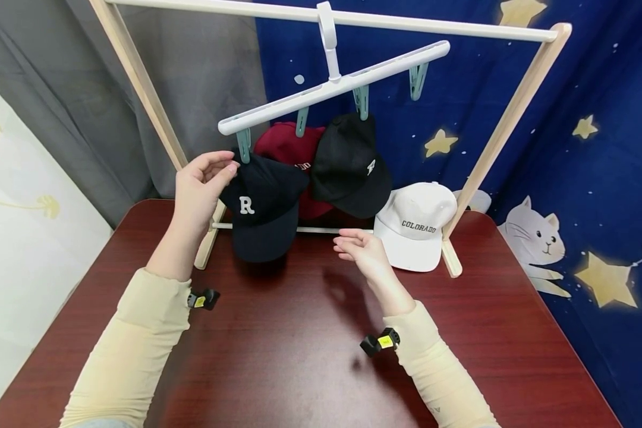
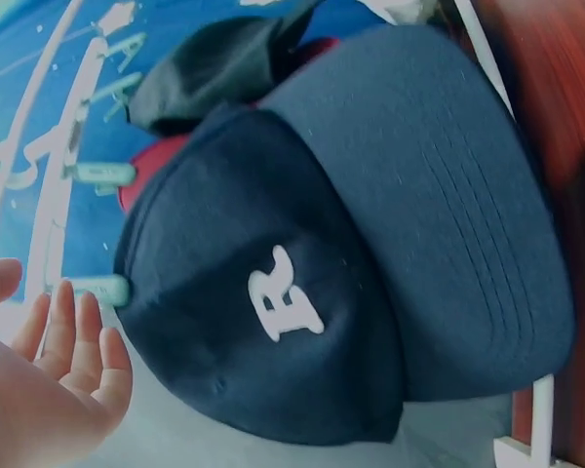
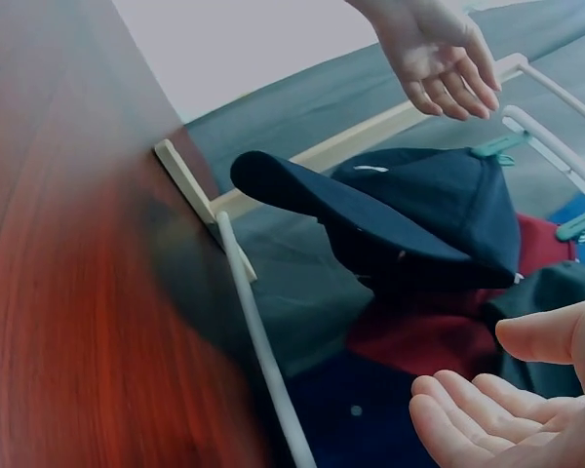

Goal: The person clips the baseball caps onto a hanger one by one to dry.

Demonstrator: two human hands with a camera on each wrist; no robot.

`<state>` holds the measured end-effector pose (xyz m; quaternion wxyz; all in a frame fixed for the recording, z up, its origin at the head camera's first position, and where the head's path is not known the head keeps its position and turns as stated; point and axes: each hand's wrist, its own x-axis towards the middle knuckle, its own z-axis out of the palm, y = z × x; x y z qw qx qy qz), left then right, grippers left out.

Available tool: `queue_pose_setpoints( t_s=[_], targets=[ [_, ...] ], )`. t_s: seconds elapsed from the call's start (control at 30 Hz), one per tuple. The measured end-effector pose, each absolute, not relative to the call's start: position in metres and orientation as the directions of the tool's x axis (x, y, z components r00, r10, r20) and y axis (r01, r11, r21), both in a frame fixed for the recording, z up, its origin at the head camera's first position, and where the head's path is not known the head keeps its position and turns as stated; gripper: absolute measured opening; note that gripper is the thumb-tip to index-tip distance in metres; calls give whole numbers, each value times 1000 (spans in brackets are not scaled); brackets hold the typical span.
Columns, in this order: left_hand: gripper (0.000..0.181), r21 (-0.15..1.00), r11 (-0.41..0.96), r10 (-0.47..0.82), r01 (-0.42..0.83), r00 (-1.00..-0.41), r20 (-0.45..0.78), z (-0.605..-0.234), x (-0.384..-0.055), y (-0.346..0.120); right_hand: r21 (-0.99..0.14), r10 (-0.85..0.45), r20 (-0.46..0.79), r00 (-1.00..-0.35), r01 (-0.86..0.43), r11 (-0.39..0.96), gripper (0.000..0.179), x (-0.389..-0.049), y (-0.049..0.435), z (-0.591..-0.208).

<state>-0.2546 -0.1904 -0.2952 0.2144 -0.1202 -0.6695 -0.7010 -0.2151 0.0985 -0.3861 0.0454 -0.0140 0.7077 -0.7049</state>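
Observation:
A navy cap [image 1: 262, 205] with a white R hangs brim down from the leftmost teal clip [image 1: 244, 145] of a tilted white hanger [image 1: 334, 88]. My left hand [image 1: 200, 184] is beside that clip, and in the left wrist view its fingers [image 2: 88, 341] are loosely bent with nothing between them. My right hand [image 1: 366, 252] hovers over the table in front of the caps, palm turned inward and holding nothing. A dark red cap [image 1: 283, 142] and a black cap [image 1: 345, 160] hang from the middle clips. The rightmost clip [image 1: 418, 81] holds nothing.
A white cap [image 1: 419, 220] lettered COLORADO sits on the dark red table [image 1: 278, 351] by the rack's right foot. The hanger hooks over the top bar of a wooden rack [image 1: 438, 25]. Behind stand a grey curtain [image 1: 208, 71] and a blue star-patterned cloth [image 1: 594, 178].

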Motion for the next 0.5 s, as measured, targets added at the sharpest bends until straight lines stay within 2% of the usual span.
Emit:
queue_pose_setpoints(
  t_s=[0.23,0.5],
  targets=[
    [27,867,159,33,473,-880,474,-292,-245,-173,-999,-52,-26,-998,24,41,33,-212,122,-381],
    [25,853,207,162,480,-876,453,-292,-233,-153,-998,-27,-24,-999,23,67,35,-208,147,-376]
  ],
)
